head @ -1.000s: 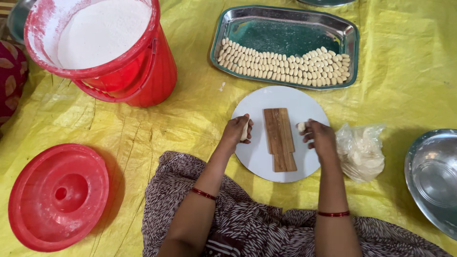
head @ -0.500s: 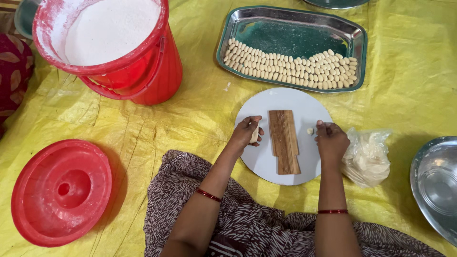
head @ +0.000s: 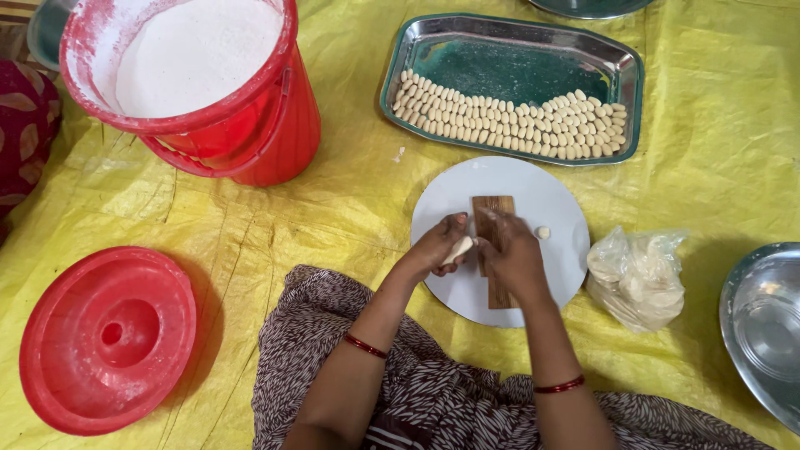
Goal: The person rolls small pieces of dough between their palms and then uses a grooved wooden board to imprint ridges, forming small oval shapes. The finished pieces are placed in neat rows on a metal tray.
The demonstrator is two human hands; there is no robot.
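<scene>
From the head camera I see my left hand (head: 435, 247) in a pinching grip on a small dough piece (head: 458, 248), over the white plate (head: 550, 200). My right hand (head: 510, 254) presses on the ridged wooden board (head: 493, 208), fingers curled, grasping nothing I can see.

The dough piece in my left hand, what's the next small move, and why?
Probably lay the dough piece on the wooden board and press it. The left hand pinches it beside the board, the right hand rests on the board, and the steel tray holds rows of shaped pieces.
</scene>
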